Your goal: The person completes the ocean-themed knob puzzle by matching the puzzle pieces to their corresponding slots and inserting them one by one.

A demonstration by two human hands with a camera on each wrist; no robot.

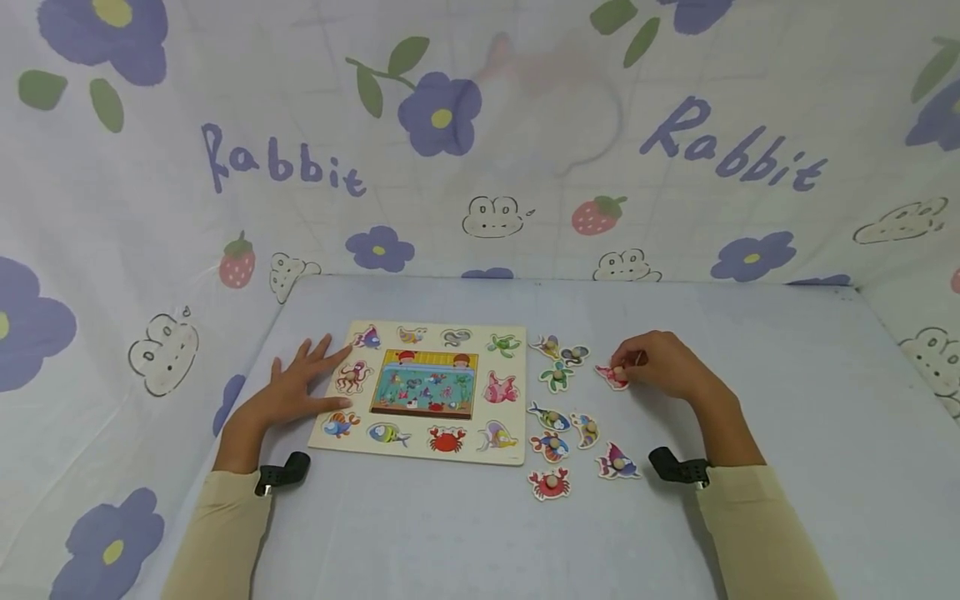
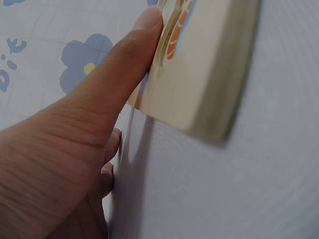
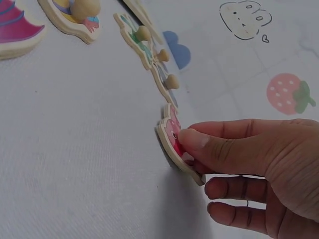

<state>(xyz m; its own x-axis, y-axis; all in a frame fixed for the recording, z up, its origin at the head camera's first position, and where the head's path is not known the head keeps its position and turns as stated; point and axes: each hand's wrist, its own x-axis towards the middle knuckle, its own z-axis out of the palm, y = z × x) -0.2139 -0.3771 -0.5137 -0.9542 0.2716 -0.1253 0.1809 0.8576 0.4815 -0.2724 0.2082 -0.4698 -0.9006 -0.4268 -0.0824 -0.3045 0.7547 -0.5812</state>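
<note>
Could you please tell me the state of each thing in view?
Puzzle board: lying flat
Left hand: spread, touching the board
Pink piece: gripped, off the board
Right hand: pinching the pink piece
Crab piece: lying loose
Turtle piece: lying loose
Purple fish piece: lying loose
Striped fish piece: lying loose
Blue-orange piece: lying loose
Crescent piece: lying loose
Grey piece: lying loose
Yellow fish piece: lying loose

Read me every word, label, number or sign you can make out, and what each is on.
"Rabbit": purple lettering on the left part of the patterned cloth.
"Rabbit": again on that cloth, further right.
"it", after part of a "b": on the cloth, cut off by the left wrist view's edge.
Puzzle board: any print is too small to read.
Loose pieces: no readable text.
</note>
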